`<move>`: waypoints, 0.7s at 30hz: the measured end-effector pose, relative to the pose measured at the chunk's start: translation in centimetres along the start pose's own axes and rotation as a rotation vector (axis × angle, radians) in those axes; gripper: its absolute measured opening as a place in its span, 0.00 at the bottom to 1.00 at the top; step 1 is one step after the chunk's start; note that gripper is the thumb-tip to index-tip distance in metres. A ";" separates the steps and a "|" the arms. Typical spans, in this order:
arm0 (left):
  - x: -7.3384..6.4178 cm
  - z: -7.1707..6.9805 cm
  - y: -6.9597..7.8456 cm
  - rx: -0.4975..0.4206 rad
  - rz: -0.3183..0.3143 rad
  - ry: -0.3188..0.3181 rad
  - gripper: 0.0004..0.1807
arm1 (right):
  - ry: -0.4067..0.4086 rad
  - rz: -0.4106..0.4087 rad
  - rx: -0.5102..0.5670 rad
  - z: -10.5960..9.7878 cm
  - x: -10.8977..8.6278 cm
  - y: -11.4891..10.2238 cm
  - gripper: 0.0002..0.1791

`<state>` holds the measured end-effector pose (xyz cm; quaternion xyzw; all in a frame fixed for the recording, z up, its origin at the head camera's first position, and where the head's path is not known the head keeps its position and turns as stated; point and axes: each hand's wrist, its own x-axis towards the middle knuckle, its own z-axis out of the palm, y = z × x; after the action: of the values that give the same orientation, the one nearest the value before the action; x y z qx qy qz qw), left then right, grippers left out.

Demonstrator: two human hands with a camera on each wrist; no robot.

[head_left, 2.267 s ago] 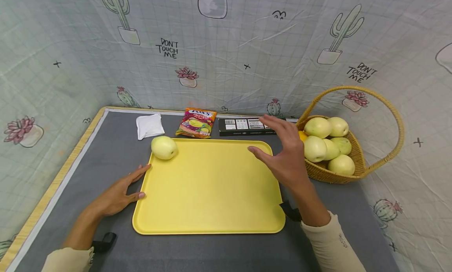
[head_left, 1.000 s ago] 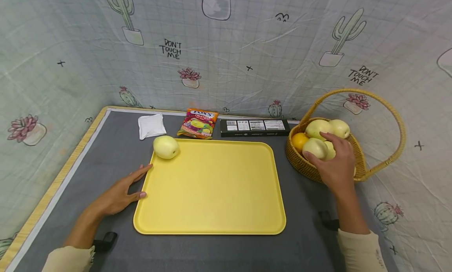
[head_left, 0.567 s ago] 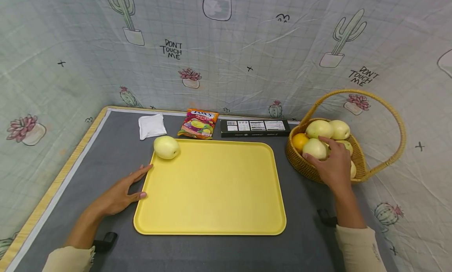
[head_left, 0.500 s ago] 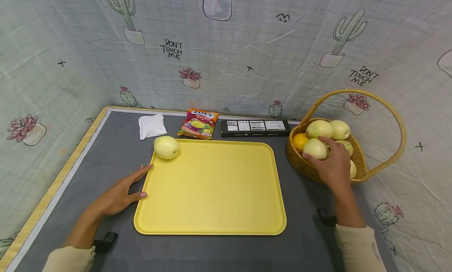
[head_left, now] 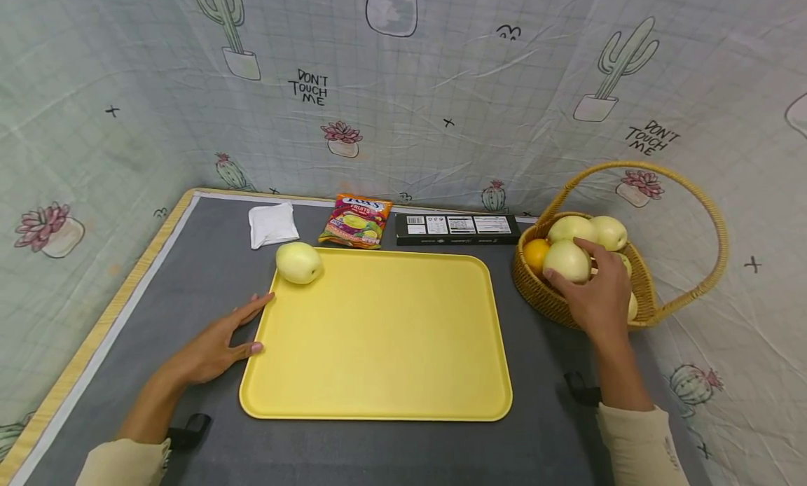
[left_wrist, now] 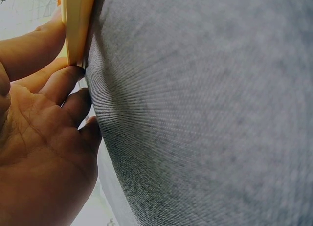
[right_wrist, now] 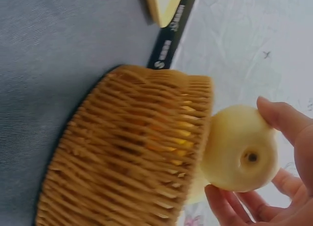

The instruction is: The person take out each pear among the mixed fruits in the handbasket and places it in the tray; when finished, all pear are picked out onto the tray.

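Observation:
My right hand (head_left: 602, 297) grips a pale yellow-green apple (head_left: 566, 262) at the near side of the wicker basket (head_left: 545, 305). In the right wrist view the thumb and fingertips hold the apple (right_wrist: 239, 150) from opposite sides beside the basket rim, its dark dimple showing. My left hand (head_left: 211, 349) rests at the left edge of the yellow tray (head_left: 378, 339). In the left wrist view the thumb and fingertips touch the tray's rim (left_wrist: 77, 30). Another pale fruit (head_left: 299, 263) sits on the tray's far left corner.
Several more pale fruits (head_left: 572, 228) and an orange fruit (head_left: 536, 255) fill the basket, whose tall handle (head_left: 715, 227) arches over the right. Behind the tray lie a white packet (head_left: 273, 225), a Fox's candy bag (head_left: 356, 221) and a black box (head_left: 457, 229). A patterned curtain (head_left: 410, 87) backs the table.
My right hand has moved right from above the tray to the basket, closed round an apple there, and raised it slightly. The left hand has stayed at the tray edge.

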<state>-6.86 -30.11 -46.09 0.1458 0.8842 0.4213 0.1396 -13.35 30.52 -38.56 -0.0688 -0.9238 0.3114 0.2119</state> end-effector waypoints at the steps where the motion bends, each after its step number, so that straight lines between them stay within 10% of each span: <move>1: 0.0 0.0 0.0 0.002 -0.001 0.001 0.51 | 0.010 -0.009 0.007 -0.1 0.0 -0.3 0.40; 21: 0.0 0.0 -0.1 0.003 0.016 -0.003 0.51 | 0.094 -0.155 0.181 -1.2 -0.9 -7.4 0.40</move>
<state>-6.86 -30.18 -46.17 0.1535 0.8833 0.4210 0.1376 -11.93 25.07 -33.54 0.0078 -0.8835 0.3725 0.2838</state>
